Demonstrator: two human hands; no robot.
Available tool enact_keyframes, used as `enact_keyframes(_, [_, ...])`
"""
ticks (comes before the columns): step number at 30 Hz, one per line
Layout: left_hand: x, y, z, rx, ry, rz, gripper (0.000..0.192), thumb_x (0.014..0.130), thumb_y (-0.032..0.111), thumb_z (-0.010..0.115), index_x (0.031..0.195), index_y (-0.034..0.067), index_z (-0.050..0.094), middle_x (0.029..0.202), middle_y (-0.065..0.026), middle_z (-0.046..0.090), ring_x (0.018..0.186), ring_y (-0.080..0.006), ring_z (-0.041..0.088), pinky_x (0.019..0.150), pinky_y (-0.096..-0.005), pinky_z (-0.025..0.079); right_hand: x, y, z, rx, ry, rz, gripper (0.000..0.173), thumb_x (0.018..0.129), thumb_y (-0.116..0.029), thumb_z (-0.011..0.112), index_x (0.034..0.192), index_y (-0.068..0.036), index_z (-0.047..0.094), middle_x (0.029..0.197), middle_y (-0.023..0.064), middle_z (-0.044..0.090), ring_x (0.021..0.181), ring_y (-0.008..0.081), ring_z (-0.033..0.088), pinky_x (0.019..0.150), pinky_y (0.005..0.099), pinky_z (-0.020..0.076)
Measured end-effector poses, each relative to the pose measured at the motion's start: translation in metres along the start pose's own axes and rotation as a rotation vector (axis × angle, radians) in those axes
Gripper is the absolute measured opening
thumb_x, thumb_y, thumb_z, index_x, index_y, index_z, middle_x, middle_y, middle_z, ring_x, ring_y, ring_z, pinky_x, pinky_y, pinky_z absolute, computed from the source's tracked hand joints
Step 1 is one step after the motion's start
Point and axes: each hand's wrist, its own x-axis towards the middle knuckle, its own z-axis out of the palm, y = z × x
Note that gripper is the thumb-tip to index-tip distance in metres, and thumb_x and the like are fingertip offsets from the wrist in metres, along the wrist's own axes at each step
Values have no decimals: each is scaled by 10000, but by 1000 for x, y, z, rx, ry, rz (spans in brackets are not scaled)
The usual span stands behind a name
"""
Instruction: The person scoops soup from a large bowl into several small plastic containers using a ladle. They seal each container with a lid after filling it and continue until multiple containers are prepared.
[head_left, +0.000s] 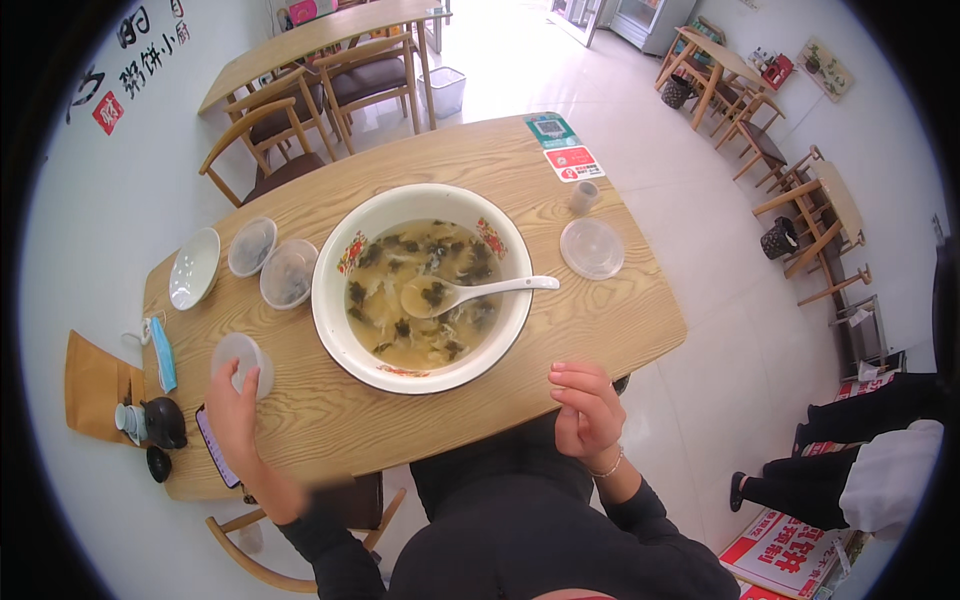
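A large white enamel basin (330, 352) with red floral decoration stands on the wooden table before me. It holds a yellowish soup (390, 300) with dark green flakes and pale wisps. A white spoon (517, 285) rests in it, handle over the right rim. At the left, my left hand (234, 416) has its thumb and fingers at a translucent plastic container (262, 367), gripping its near side; the rest of the grip is hidden. My right hand (589, 412) hovers by the table's near edge, right of the basin, fingers loosely bent, nothing seen in it.
Two plastic tubs with dark contents (253, 247) and a white bowl (195, 270) stand left. Near my left arm are a phone (214, 446), dark teapot (163, 422) and blue mask (163, 352). A round lid (592, 248) and small cup (584, 196) sit right.
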Motion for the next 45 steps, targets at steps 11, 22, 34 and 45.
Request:
enact_keyframes(11, [-19, -31, 31, 166, 39, 191, 282, 1027, 181, 494, 1086, -24, 678, 944, -266, 701, 917, -472, 661, 796, -520, 494, -4, 2, 9, 7, -26, -109, 232, 751, 47, 642, 977, 6, 679, 1081, 145, 707, 982, 316, 712, 783, 392, 569])
enact_keyframes(22, [9, -7, 69, 75, 90, 493, 271, 952, 109, 501, 1159, 0, 637, 1012, -254, 671, 993, -433, 649, 898, -476, 486, -26, -5, -3, 8, 86, -111, 170, 821, 12, 633, 988, -15, 623, 1068, 124, 630, 1009, 344, 658, 847, 437, 538])
enact_keyframes(34, [-5, 15, 76, 37, 162, 526, 262, 924, 50, 501, 1144, -13, 630, 1017, -237, 665, 992, -434, 636, 914, -461, 480, -38, -16, 14, 45, 44, -174, 111, 939, -75, 533, 960, -6, 618, 1047, 114, 634, 999, 321, 663, 827, 430, 530])
enact_keyframes(45, [-3, 14, 78, 1, 189, 559, 263, 897, -4, 501, 1129, -24, 623, 1021, -221, 659, 991, -435, 625, 930, -447, 475, -39, -27, 44, 47, 67, -222, 47, 835, -72, 596, 879, -63, 582, 927, 62, 610, 899, 292, 646, 771, 420, 504])
